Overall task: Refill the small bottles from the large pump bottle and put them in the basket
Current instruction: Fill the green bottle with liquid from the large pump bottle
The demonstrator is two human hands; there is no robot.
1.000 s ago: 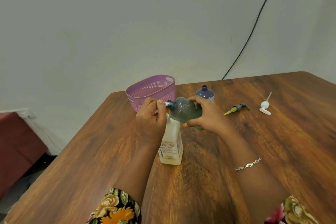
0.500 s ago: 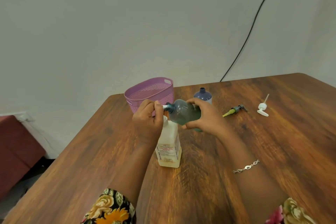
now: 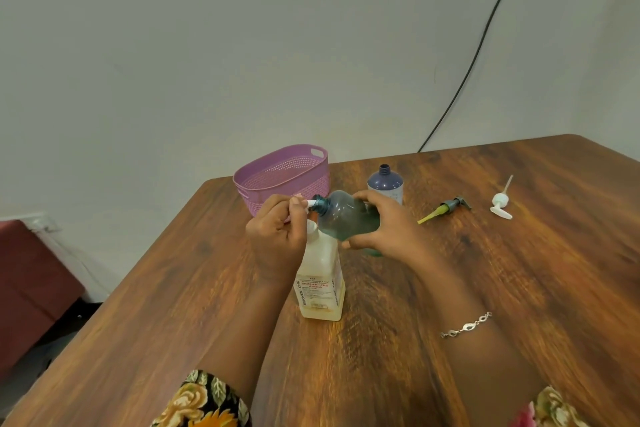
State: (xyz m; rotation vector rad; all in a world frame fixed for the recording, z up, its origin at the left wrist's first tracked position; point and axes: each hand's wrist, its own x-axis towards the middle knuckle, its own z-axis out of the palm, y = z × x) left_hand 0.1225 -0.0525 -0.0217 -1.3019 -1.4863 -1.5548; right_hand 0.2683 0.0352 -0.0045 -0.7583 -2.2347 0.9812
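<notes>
A large white pump bottle (image 3: 322,288) with a red-lettered label stands near the middle of the wooden table (image 3: 519,288). My left hand (image 3: 277,239) grips its pump head, whose white nozzle (image 3: 308,204) pokes into the neck of a small teal bottle (image 3: 346,218). My right hand (image 3: 384,229) holds that teal bottle tilted on its side over the large one. A small purple bottle (image 3: 385,184) stands uncapped behind my right hand. The lilac perforated basket (image 3: 284,177) sits at the far left edge of the table.
Two loose pump tops lie on the table to the right: a grey one with a yellow-green tube (image 3: 446,210) and a white one (image 3: 500,203). A black cable (image 3: 478,45) runs down the wall. A dark red seat (image 3: 27,281) stands left of the table.
The view has shifted slightly; both hands, the teal bottle and the large bottle keep the same pose, nozzle in the teal bottle's neck.
</notes>
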